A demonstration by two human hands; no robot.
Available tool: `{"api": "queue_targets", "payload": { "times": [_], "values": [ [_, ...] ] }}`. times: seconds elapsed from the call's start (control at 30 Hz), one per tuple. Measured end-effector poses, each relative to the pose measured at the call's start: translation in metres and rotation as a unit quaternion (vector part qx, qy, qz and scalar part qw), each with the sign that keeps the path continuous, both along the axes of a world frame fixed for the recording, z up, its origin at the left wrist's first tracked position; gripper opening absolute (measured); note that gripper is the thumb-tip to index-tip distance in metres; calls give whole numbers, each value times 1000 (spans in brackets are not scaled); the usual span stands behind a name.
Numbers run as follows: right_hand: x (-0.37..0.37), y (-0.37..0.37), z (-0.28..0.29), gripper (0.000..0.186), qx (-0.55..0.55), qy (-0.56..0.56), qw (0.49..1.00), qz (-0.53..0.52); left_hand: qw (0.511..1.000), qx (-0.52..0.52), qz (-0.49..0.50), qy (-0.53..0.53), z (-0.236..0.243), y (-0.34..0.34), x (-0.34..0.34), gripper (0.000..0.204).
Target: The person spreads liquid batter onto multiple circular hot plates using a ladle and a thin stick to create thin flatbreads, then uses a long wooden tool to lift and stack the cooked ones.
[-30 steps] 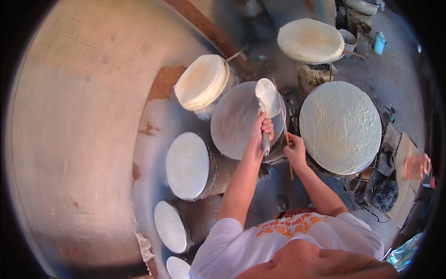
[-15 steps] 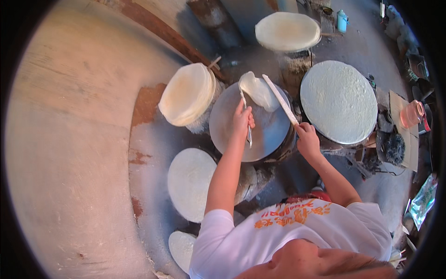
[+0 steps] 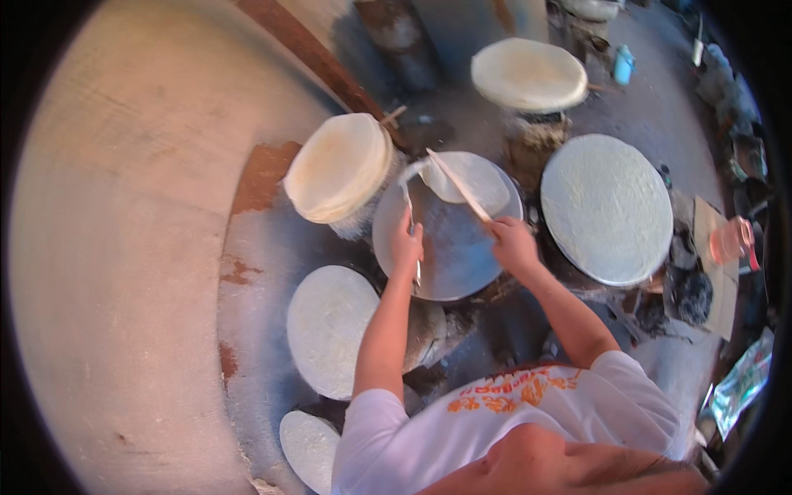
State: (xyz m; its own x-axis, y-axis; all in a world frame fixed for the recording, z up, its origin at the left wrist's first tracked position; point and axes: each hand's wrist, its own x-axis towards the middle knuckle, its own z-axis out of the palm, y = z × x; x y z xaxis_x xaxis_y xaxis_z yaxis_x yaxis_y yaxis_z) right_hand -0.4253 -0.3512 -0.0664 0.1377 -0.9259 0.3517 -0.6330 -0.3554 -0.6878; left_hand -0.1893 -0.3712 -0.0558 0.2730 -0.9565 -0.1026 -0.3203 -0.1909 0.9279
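Observation:
A round grey griddle (image 3: 445,256) sits before me. On its far side lies a pale, wet sheet of batter (image 3: 478,183). My right hand (image 3: 513,243) grips the near end of a long, flat wooden spatula (image 3: 456,183), slanted over the batter with its tip to the far left. In my left hand (image 3: 407,245), closed, is a slim light-coloured tool (image 3: 407,195) smeared with batter. Its curved far end is at the griddle's far left rim, and its thin handle sticks out below my fist. Blur hides that end's exact shape.
A stack of thin round pancakes (image 3: 334,169) stands left of the griddle, another stack (image 3: 528,73) beyond it. At right is a second round plate covered with pale batter (image 3: 606,210). A pale disc (image 3: 330,330) lies near left. A pink jar (image 3: 728,242) stands far right.
Both hands and their tools have shifted left across the griddle. The batter now lies flatter and more spread out under the spatula. The view has tilted slightly.

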Motion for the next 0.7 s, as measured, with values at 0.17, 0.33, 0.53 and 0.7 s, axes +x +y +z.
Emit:
{"api": "queue_targets", "payload": {
  "times": [0.17, 0.33, 0.53, 0.7],
  "values": [
    [-18, 6, -26, 29, 25, -18, 999, -9, 999, 37, 37, 11, 1, 31, 22, 51],
    [4, -31, 8, 22, 11, 24, 999, 24, 995, 41, 87, 2, 9, 57, -2, 53],
    [-27, -57, -17, 27, -29, 118, 990, 70, 983, 23, 149, 110, 11, 76, 7, 52],
    [0, -89, -13, 31, -18, 113, 972, 203, 976, -2, 199, 93, 36, 93, -28, 53]
  ]
}}
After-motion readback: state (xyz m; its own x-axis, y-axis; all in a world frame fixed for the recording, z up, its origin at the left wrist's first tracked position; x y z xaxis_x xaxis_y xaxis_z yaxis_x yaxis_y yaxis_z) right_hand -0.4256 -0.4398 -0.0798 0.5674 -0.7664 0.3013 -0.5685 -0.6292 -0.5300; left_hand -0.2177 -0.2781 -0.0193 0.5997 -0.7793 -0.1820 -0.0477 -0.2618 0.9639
